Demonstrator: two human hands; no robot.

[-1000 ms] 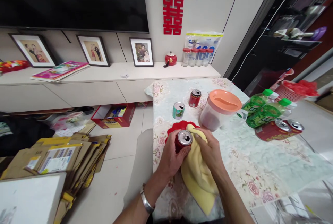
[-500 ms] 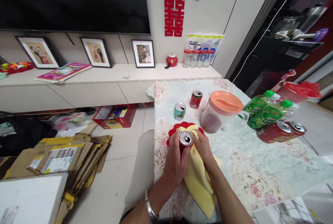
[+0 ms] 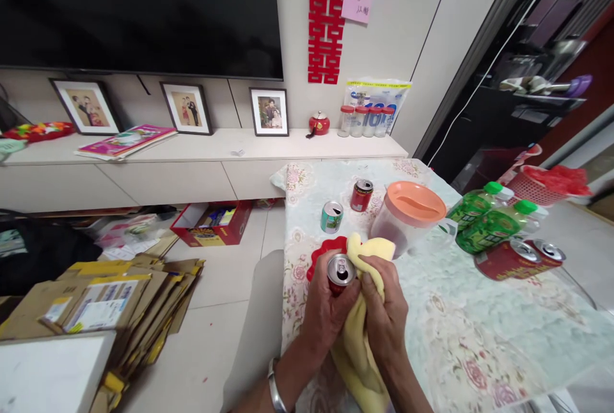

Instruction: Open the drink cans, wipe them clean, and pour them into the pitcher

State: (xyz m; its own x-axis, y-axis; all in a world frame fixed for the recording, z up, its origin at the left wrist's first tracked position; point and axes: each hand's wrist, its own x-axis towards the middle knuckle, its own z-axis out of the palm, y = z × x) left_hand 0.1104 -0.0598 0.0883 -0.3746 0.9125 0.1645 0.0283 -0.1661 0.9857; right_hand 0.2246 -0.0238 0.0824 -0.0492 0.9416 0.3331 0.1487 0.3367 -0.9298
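My left hand [image 3: 323, 311] is wrapped round a red drink can [image 3: 341, 272], its opened silver top facing up. Bunched in my right hand [image 3: 386, 307] is a yellow cloth [image 3: 355, 342], which hangs down over the table edge; one fold of it stands up beside the can. Partly hidden under both hands lies a red scalloped dish [image 3: 320, 254]. Just beyond stand a small green can [image 3: 331, 217] and a dark red can [image 3: 361, 195], both opened. A clear pitcher with an orange lid [image 3: 415, 202] is right of them.
On the right of the flowered tablecloth [image 3: 460, 317] are green bottles [image 3: 494, 227], two larger red cans [image 3: 513, 259] lying close together, and a pink basket [image 3: 537, 186] behind. Flattened cardboard [image 3: 100, 304] and a red box [image 3: 213, 224] sit on the floor at left.
My right hand has drawn back a little from the can to the right, and the cloth is now gathered upward in its fingers. The left hand keeps its hold. The view has tilted slightly up.
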